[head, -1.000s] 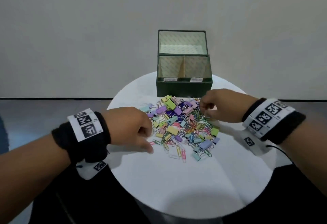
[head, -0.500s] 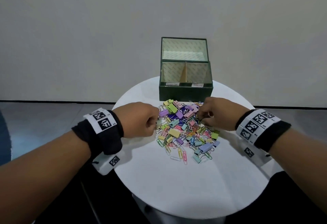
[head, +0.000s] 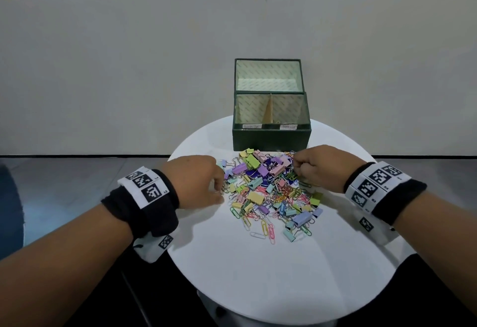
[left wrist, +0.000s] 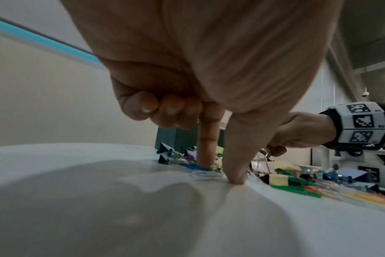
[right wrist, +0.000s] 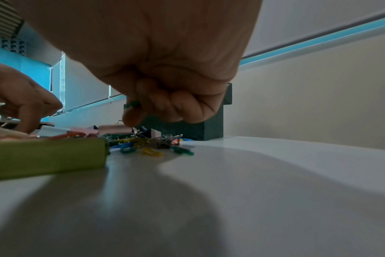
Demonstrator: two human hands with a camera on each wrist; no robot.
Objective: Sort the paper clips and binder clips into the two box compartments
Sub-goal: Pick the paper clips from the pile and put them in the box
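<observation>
A heap of pastel binder clips and coloured paper clips (head: 268, 192) lies on the round white table (head: 258, 275), in front of the open dark green box (head: 271, 140). Its left compartment (head: 249, 112) and right compartment (head: 289, 112) are split by a divider, each with a small label. My left hand (head: 222, 192) is at the heap's left edge. Its index finger (left wrist: 207, 156) and thumb press down either side of a blue paper clip (left wrist: 196, 167), the other fingers curled. My right hand (head: 296, 165) hovers at the heap's far right, pinching a green paper clip (right wrist: 132, 104).
The box lid (head: 268, 76) stands upright behind the compartments. A large green binder clip (right wrist: 46, 156) lies close to my right wrist. Bare tabletop stretches from the heap to the near edge. A pale wall rises behind the table.
My left hand moved forward from the heap's near left corner to its left edge and set index and thumb down. My right hand stayed at the far right of the heap.
</observation>
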